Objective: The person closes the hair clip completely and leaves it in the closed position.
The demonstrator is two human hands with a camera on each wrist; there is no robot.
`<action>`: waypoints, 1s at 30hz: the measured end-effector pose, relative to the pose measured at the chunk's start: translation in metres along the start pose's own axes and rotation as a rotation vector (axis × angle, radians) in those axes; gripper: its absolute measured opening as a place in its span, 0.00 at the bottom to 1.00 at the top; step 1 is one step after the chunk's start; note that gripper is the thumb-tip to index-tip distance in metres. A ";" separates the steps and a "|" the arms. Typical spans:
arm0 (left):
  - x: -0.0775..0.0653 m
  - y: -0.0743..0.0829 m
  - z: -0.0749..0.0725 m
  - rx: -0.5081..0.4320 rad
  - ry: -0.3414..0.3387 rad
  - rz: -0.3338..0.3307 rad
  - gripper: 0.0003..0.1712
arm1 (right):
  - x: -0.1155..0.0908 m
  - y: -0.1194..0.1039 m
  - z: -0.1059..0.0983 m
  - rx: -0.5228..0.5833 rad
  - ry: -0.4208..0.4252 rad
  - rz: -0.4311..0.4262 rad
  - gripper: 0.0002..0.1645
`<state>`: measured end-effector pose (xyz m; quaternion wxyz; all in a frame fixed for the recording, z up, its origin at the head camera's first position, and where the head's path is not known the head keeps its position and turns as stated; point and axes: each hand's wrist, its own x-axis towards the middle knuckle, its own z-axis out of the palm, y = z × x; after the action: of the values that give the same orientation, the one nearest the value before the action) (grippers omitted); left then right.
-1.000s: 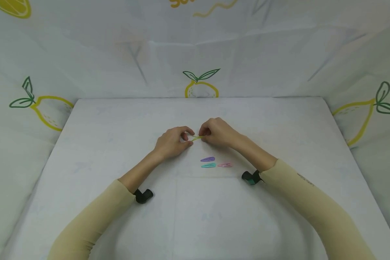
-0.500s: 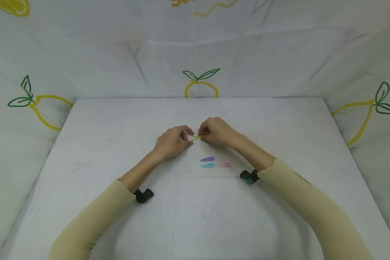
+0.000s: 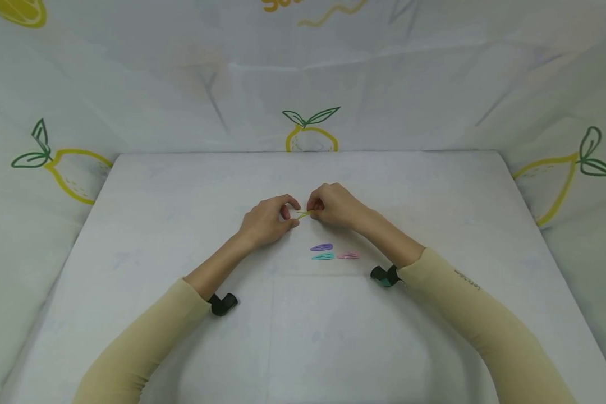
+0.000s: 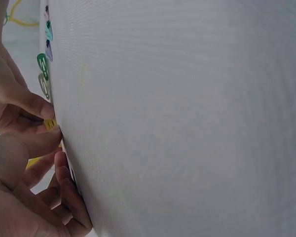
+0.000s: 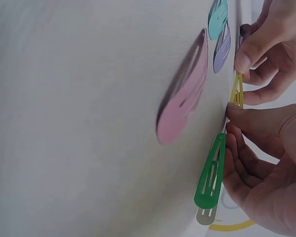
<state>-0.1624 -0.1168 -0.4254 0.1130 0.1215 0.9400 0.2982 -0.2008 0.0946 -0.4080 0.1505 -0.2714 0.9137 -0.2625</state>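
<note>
Between my two hands is a yellow snap hair clip (image 3: 303, 214), spread into a V that points its two prongs at my left hand. My right hand (image 3: 337, 205) pinches the clip's joined end. The thumb and forefinger of my left hand (image 3: 269, 220) hold it at the prongs. A green hair clip (image 5: 210, 173) and a grey one (image 5: 206, 216) show by my right hand's lower fingers; whether those fingers hold them I cannot tell. Nearer me on the table lie a purple hair clip (image 3: 321, 247), a turquoise one (image 3: 323, 256) and a pink one (image 3: 348, 255).
A white cloth covers the table (image 3: 303, 336). Lemon-printed white sheeting (image 3: 182, 101) hangs behind and at both sides. Black camera mounts stick out at my left wrist (image 3: 224, 304) and right wrist (image 3: 384, 276).
Both hands keep almost the same pose around the yellow hair clip. My right forearm has drifted slightly left. The clips on the table lie as before.
</note>
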 end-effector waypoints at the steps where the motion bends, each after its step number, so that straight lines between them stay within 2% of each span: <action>1: 0.000 0.000 0.000 0.001 0.000 0.000 0.18 | 0.000 0.000 0.000 0.002 0.000 -0.001 0.06; 30: -0.001 0.001 -0.002 0.004 -0.011 0.008 0.18 | 0.001 -0.001 -0.001 0.026 -0.013 0.026 0.06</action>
<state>-0.1621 -0.1172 -0.4237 0.1168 0.1269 0.9395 0.2961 -0.2014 0.0938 -0.4065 0.1634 -0.2591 0.9127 -0.2703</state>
